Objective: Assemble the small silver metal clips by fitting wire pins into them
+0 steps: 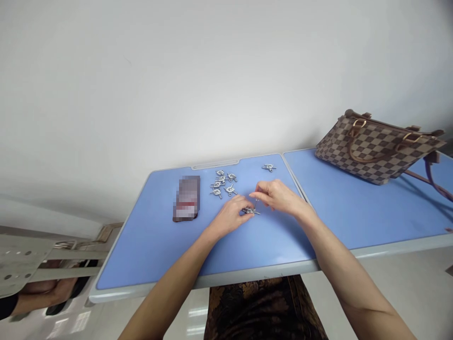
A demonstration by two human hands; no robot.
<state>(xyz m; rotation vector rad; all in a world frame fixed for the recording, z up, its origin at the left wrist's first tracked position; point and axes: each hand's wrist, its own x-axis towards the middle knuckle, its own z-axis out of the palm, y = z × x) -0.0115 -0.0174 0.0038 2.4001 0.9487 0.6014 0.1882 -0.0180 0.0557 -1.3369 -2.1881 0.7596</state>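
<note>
Near the front middle of the blue tabletop [152, 245], a left hand [230, 218] and a right hand [278, 197] are meeting over a small metal fitting [250, 211].
Toward the back edge, similar fittings [221, 183] are lying clustered. The small metal fitting's long axis is running sideways, its left end sitting in the left hand's grasp; the right fingertips [253, 195] are apparently pinching a thin metal pin [256, 204], though it is too fine to tell surely.

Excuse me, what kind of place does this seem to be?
It looks like a plain indoor workroom or small office: a blue-topped table with small metal fittings laid out on it, a checkered handbag set nearby, and a bare white wall behind.
</note>
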